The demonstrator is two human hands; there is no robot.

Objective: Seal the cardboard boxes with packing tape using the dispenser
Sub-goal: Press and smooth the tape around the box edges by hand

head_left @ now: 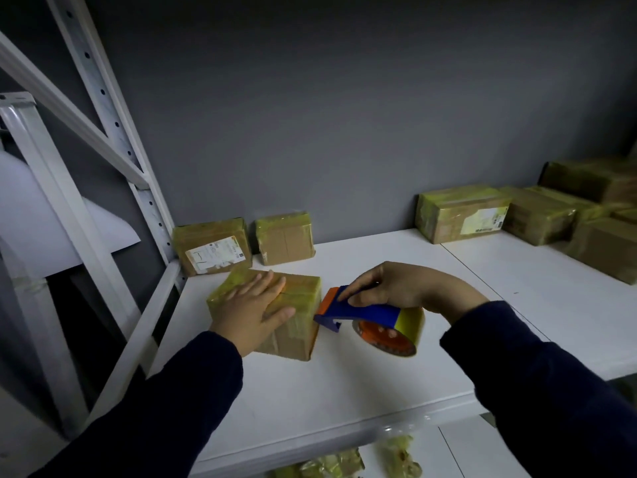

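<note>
The left hand point(253, 310) lies flat, fingers straight, on the taped box point(275, 315) near the shelf's point(344, 391) left edge. The right hand's point(393, 288) grip is clenched around the blue tape dispenser point(365, 315), whose nose touches the box's right side.

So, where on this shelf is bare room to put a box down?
Bare shelf lies between the small back box and the right labelled box; also in front of the near box. The far-right pile is crowded.

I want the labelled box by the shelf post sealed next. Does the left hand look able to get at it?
Probably yes. The left hand lies flat on the near box, and the labelled box sits just behind it with nothing between them.
</note>
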